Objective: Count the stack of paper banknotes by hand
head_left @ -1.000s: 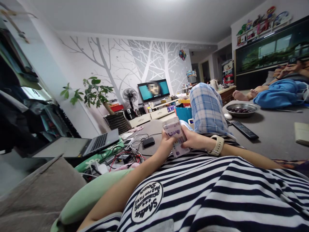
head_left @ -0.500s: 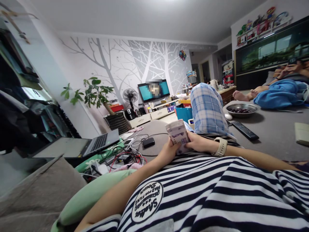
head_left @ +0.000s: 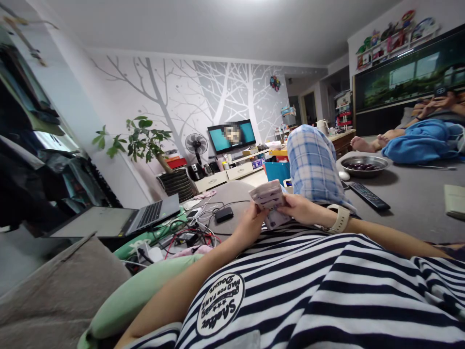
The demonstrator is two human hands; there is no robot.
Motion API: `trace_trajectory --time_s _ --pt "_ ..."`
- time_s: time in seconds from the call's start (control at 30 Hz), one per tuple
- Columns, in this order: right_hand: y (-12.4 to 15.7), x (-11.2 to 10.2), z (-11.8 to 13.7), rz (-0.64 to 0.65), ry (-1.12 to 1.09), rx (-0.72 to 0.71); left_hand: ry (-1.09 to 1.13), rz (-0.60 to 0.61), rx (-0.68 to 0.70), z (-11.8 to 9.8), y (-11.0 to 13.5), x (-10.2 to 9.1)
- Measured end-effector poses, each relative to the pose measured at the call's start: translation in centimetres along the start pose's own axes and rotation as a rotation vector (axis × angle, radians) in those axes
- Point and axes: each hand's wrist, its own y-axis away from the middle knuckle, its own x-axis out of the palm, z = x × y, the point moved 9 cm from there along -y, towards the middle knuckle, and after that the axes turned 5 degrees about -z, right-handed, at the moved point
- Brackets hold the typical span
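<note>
I lie back in a striped shirt (head_left: 327, 291) with both hands over my belly. My left hand (head_left: 250, 225) and my right hand (head_left: 300, 209) both grip a stack of banknotes (head_left: 269, 199), purple and white, fanned at the top edge. The left hand pinches the stack's lower left side, and the right hand holds it from the right. A pale watch (head_left: 339, 220) sits on my right wrist. My raised knee in blue plaid trousers (head_left: 310, 162) stands just behind the notes.
A laptop (head_left: 145, 218) and tangled cables (head_left: 189, 235) lie to the left, beside a green cushion (head_left: 138, 291). A metal bowl of dark fruit (head_left: 364, 165), a remote (head_left: 368, 195) and a book (head_left: 454, 199) rest on the grey surface. Another person lies far right (head_left: 421, 135). The TV (head_left: 231, 134) is on.
The stack of notes has tipped down and its top has fanned out. Both hands have shifted slightly to the right along my belly.
</note>
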Motion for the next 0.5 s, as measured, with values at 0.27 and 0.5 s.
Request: trace_trajectory --time_s 0.27,0.5 --pt "1.0 0.4 0.4 0.113 0.196 0.024 -0.07 0.104 -0.035 0.7 0.5 0.8" --pt "1.9 0.4 2.8 0.293 0.252 -0.039 -0.167 0.099 -0.087 0.2 1.0 0.3"
